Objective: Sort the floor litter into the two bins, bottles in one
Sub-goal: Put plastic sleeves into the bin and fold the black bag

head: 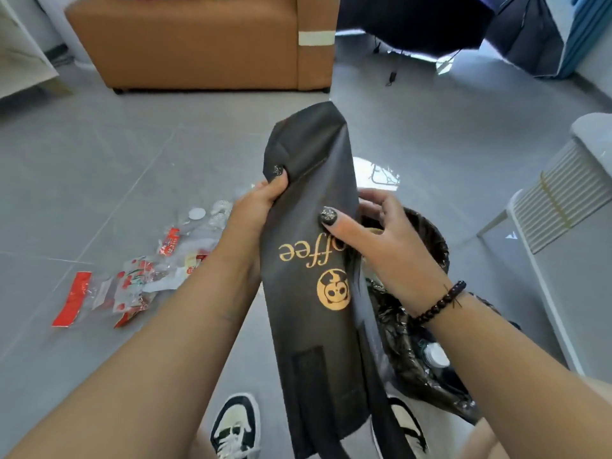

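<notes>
While both hands pinch bag (318,260) mid-frame, left hand (255,210) thumb-clamped, right hand (381,240) likewise, wrappers (132,279) lower left, bin (427,240) right.

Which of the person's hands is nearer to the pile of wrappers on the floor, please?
Left. The left hand grips the black bag just right of the wrappers; the right hand holds the bag's far side.

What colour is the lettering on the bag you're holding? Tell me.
Gold-yellow on the black bag, clearest in the head view.
</notes>
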`<action>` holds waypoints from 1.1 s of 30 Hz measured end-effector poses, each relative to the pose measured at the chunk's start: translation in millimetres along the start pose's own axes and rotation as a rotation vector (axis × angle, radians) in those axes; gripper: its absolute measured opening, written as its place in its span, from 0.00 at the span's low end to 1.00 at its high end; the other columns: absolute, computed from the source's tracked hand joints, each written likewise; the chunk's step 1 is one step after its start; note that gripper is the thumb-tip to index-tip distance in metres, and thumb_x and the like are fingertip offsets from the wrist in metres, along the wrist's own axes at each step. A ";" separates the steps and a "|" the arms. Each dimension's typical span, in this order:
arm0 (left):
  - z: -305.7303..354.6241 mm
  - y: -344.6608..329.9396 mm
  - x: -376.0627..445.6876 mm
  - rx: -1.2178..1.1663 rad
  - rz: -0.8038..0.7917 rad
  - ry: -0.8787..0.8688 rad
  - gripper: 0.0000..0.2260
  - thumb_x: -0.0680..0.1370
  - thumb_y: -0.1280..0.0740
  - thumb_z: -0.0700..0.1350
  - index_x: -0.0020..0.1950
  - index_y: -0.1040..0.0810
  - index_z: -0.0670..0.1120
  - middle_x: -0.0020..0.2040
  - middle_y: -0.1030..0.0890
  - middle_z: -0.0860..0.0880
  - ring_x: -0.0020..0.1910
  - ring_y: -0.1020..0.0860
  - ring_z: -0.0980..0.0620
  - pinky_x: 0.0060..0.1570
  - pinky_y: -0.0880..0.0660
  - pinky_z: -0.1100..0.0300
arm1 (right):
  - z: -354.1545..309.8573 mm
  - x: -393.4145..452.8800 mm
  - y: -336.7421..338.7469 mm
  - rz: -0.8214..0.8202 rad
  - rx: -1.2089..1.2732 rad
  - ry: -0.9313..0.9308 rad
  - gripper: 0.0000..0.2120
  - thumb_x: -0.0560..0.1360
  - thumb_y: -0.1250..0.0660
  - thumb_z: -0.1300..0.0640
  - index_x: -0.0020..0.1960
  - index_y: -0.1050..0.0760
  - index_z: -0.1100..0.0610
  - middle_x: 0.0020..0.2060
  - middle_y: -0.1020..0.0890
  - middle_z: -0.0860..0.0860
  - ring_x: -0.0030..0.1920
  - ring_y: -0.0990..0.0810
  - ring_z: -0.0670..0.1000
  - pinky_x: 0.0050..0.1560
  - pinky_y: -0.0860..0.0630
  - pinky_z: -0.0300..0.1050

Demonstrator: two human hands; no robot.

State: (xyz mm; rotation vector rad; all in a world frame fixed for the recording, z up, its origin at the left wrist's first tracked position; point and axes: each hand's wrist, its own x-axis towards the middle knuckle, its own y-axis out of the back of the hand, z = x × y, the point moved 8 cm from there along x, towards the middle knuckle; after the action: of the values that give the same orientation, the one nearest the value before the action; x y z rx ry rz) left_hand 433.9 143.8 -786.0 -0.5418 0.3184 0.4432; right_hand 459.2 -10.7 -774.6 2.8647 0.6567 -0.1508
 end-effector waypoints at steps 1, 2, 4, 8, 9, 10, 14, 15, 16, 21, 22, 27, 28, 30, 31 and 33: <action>-1.8 5.4 -3.2 -0.042 0.019 0.007 0.16 0.81 0.39 0.48 0.63 0.26 0.38 0.42 0.17 0.43 0.32 0.17 0.50 0.27 0.22 0.62 | -2.4 -4.3 -5.5 -0.036 -0.040 0.001 0.43 0.55 0.26 0.32 0.65 0.33 0.49 0.59 0.24 0.44 0.55 0.21 0.43 0.56 0.22 0.44; -5.2 12.6 -6.1 -0.061 0.046 0.011 0.18 0.81 0.39 0.49 0.66 0.27 0.38 0.47 0.17 0.42 0.36 0.17 0.48 0.30 0.20 0.59 | -0.2 -7.1 -9.9 -0.071 -0.074 -0.005 0.43 0.52 0.27 0.32 0.62 0.32 0.49 0.55 0.22 0.43 0.52 0.20 0.42 0.54 0.21 0.43; -13.4 29.0 -11.3 -0.088 0.133 0.005 0.19 0.81 0.38 0.50 0.68 0.27 0.40 0.56 0.18 0.40 0.44 0.17 0.46 0.36 0.18 0.55 | 9.0 -11.4 -12.8 -0.124 -0.127 -0.034 0.43 0.49 0.29 0.31 0.59 0.31 0.49 0.53 0.23 0.41 0.52 0.21 0.41 0.54 0.22 0.41; -9.5 40.3 -16.3 -0.212 0.245 -0.097 0.12 0.82 0.38 0.46 0.60 0.23 0.41 0.49 0.15 0.44 0.42 0.16 0.48 0.34 0.18 0.56 | 42.8 -12.1 1.1 -0.187 -0.297 -0.173 0.52 0.49 0.37 0.22 0.66 0.34 0.50 0.59 0.26 0.45 0.57 0.25 0.44 0.57 0.28 0.41; -7.7 41.1 -13.9 -0.219 0.268 -0.115 0.12 0.82 0.39 0.45 0.61 0.23 0.41 0.50 0.16 0.44 0.43 0.16 0.48 0.34 0.18 0.55 | 52.6 -13.9 4.1 -0.194 -0.308 -0.221 0.53 0.49 0.40 0.20 0.65 0.33 0.51 0.57 0.24 0.46 0.55 0.24 0.45 0.55 0.27 0.42; -5.1 41.6 -11.0 -0.228 0.283 -0.123 0.12 0.82 0.39 0.44 0.62 0.24 0.40 0.52 0.16 0.43 0.47 0.16 0.47 0.36 0.17 0.54 | 62.7 -15.2 6.6 -0.200 -0.329 -0.269 0.51 0.51 0.43 0.19 0.63 0.30 0.52 0.55 0.21 0.48 0.52 0.22 0.45 0.54 0.26 0.43; -5.6 46.9 3.9 -0.204 0.330 -0.103 0.14 0.82 0.41 0.41 0.65 0.26 0.38 0.59 0.19 0.40 0.56 0.18 0.44 0.51 0.19 0.50 | 106.4 -23.6 3.0 -0.281 -0.360 -0.431 0.45 0.60 0.48 0.21 0.49 0.20 0.59 0.45 0.16 0.57 0.46 0.18 0.55 0.54 0.23 0.52; -7.2 51.4 5.8 -0.171 0.362 -0.099 0.14 0.82 0.40 0.41 0.65 0.25 0.38 0.59 0.19 0.41 0.55 0.18 0.45 0.48 0.19 0.50 | 117.2 -27.1 1.4 -0.276 -0.295 -0.506 0.44 0.59 0.46 0.20 0.48 0.19 0.58 0.44 0.16 0.54 0.45 0.18 0.54 0.52 0.22 0.50; -8.6 56.8 8.0 -0.121 0.404 -0.091 0.13 0.82 0.40 0.41 0.64 0.25 0.39 0.58 0.18 0.42 0.52 0.18 0.45 0.42 0.18 0.52 | 124.1 -33.0 2.2 -0.251 -0.204 -0.608 0.41 0.61 0.42 0.21 0.48 0.19 0.58 0.43 0.17 0.51 0.42 0.19 0.52 0.48 0.22 0.47; 4.9 81.2 17.2 -0.082 0.506 -0.151 0.10 0.81 0.40 0.39 0.58 0.21 0.42 0.49 0.17 0.44 0.41 0.18 0.48 0.28 0.20 0.58 | 109.7 -35.3 4.3 -0.161 0.430 -0.700 0.14 0.74 0.32 0.57 0.55 0.22 0.64 0.39 0.22 0.59 0.35 0.25 0.54 0.41 0.23 0.50; 7.6 84.8 17.7 -0.103 0.519 -0.162 0.10 0.80 0.40 0.38 0.56 0.21 0.43 0.48 0.17 0.44 0.40 0.18 0.48 0.29 0.20 0.57 | 104.5 -30.8 8.1 -0.116 0.531 -0.661 0.16 0.72 0.31 0.61 0.58 0.23 0.63 0.42 0.21 0.59 0.38 0.23 0.55 0.48 0.22 0.55; 8.5 106.6 23.2 0.013 0.598 -0.148 0.13 0.73 0.41 0.33 0.52 0.22 0.41 0.48 0.20 0.41 0.37 0.20 0.45 0.35 0.19 0.53 | 65.1 -23.7 13.1 -0.117 0.705 -0.514 0.21 0.62 0.31 0.66 0.55 0.22 0.61 0.45 0.17 0.58 0.42 0.18 0.53 0.47 0.20 0.47; 7.5 110.9 23.3 0.054 0.634 -0.138 0.14 0.72 0.41 0.33 0.54 0.22 0.40 0.50 0.20 0.40 0.38 0.20 0.44 0.36 0.19 0.52 | 61.3 -24.2 14.3 -0.128 0.696 -0.502 0.21 0.61 0.32 0.67 0.54 0.22 0.62 0.43 0.16 0.58 0.39 0.17 0.52 0.43 0.19 0.45; 5.0 119.6 22.2 0.107 0.707 -0.144 0.16 0.71 0.41 0.33 0.57 0.23 0.38 0.51 0.20 0.41 0.39 0.20 0.45 0.37 0.20 0.53 | 60.3 -26.9 18.5 -0.150 0.646 -0.502 0.21 0.61 0.31 0.68 0.53 0.21 0.62 0.41 0.16 0.57 0.37 0.18 0.51 0.39 0.18 0.43; 4.6 122.6 20.3 0.117 0.735 -0.157 0.15 0.72 0.41 0.32 0.57 0.24 0.39 0.49 0.21 0.42 0.38 0.21 0.47 0.38 0.21 0.55 | 61.8 -28.8 21.9 -0.159 0.607 -0.514 0.21 0.60 0.31 0.67 0.53 0.21 0.62 0.42 0.16 0.58 0.37 0.18 0.51 0.39 0.18 0.44; 6.4 128.8 18.3 0.128 0.753 -0.198 0.11 0.72 0.41 0.32 0.52 0.26 0.41 0.45 0.25 0.45 0.35 0.27 0.50 0.36 0.27 0.59 | 67.0 -30.7 29.4 -0.161 0.521 -0.530 0.21 0.60 0.30 0.67 0.53 0.20 0.62 0.43 0.15 0.59 0.37 0.18 0.52 0.40 0.18 0.44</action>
State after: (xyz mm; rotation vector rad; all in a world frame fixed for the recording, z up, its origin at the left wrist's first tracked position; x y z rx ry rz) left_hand 388.5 252.0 -842.7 -0.2319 0.3511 1.1876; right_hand 441.0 -63.9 -830.5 3.0044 0.8187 -1.2180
